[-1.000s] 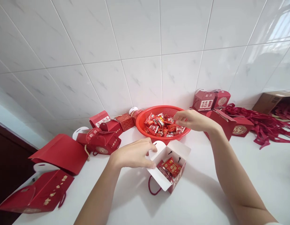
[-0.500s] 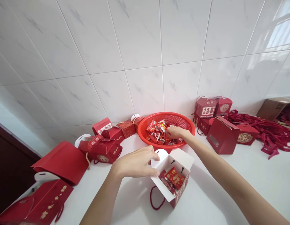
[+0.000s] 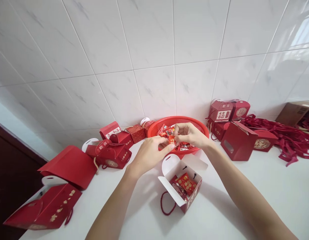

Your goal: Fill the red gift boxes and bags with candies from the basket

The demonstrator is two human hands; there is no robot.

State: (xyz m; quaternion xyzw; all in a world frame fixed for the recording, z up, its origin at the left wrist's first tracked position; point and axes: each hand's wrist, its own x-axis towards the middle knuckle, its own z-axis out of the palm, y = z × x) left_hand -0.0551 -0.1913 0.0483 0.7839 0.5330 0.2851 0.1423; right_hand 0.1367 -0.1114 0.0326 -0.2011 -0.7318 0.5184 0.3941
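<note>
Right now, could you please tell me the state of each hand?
Left hand: closed, pinching a small wrapped candy.
Right hand: closed, fingertips pinching the same candy.

A red packet point(image 3: 171, 139) is held by the left hand point(image 3: 150, 152) and right hand point(image 3: 191, 135). Other packets point(image 3: 186, 184) are contained in the open box point(image 3: 171, 191).

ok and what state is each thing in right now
Foreground gift box: open, red packets inside
Red cord handle: looped outside that box
Red plastic basket: upright, holding wrapped candies
Left hand: pinching a red-wrapped candy
Right hand: at the same candy, grip unclear
Windowed gift box: standing upright
Red ribbons: heaped loose
Cardboard box: open
</note>
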